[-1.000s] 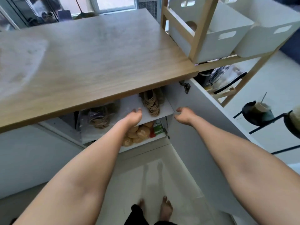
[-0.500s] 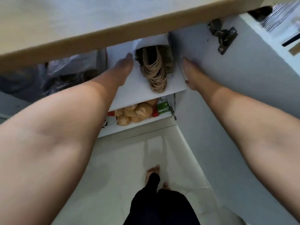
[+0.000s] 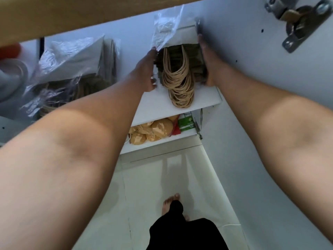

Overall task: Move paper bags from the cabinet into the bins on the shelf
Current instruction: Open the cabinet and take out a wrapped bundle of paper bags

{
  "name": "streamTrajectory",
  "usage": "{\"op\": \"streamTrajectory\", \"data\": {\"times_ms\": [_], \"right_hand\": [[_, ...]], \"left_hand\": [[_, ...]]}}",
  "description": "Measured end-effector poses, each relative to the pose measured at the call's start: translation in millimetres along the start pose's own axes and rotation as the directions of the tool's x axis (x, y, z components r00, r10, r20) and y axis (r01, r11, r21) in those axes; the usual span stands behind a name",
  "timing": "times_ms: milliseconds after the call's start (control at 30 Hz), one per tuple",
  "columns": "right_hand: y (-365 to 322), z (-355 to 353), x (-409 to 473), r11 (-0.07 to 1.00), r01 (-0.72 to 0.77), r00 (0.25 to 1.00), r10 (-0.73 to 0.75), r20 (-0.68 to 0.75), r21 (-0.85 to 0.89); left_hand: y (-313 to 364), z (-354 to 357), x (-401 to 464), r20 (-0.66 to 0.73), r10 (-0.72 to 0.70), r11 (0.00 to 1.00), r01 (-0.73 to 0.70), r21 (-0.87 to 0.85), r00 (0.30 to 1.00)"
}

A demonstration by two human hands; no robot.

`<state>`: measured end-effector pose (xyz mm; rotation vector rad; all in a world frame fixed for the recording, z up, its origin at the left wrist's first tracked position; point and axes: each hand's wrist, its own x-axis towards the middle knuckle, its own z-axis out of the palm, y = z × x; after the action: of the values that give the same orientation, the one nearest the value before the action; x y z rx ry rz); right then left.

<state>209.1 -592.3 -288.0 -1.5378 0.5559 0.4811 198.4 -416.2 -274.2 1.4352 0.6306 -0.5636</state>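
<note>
Soft, even daylight; the white floor (image 3: 162,177) shows faint reflections and pale shadows. The far cabinet (image 3: 180,29) interior lies dimmer under the countertop (image 3: 72,17). Glare streaks the plastic wrap (image 3: 165,27). Wide-angle distortion swells the near forearms and bends edge lines. The hinge (image 3: 295,20) at far right is slightly soft.

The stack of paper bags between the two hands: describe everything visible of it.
The stack of paper bags is a thick bundle of brown, kraft-looking bags on the white upper shelf of the cabinet. Many tan cord handles spill forward in loops towards the shelf's front edge. Crinkled clear plastic rises behind it. The left hand presses its left side, the right hand its right.
</note>
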Motion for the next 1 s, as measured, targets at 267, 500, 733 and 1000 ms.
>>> {"op": "streamTrajectory", "data": {"times_ms": [267,500,733,1000], "right_hand": [[28,-3,-45,0.989,-0.139,0.99,0.138,0.036,0.04],[67,-10,-122,0.931,-0.318,0.941,0.288,0.176,0.177],[112,8,-181,0.841,-0.321,0.944,0.251,0.213,0.435],[128,22,-257,0.792,-0.187,0.982,0.154,0.105,0.581]], "left_hand": [[-27,-2,-41,0.037,-0.102,0.993,0.104,-0.057,0.994],[-65,-11,-105,0.058,-0.274,0.959,0.277,-0.055,0.96],[-105,-23,-159,0.017,-0.266,0.964,0.266,0.028,0.964],[-117,-37,-232,0.146,-0.233,0.972,0.233,0.017,0.961]]}}
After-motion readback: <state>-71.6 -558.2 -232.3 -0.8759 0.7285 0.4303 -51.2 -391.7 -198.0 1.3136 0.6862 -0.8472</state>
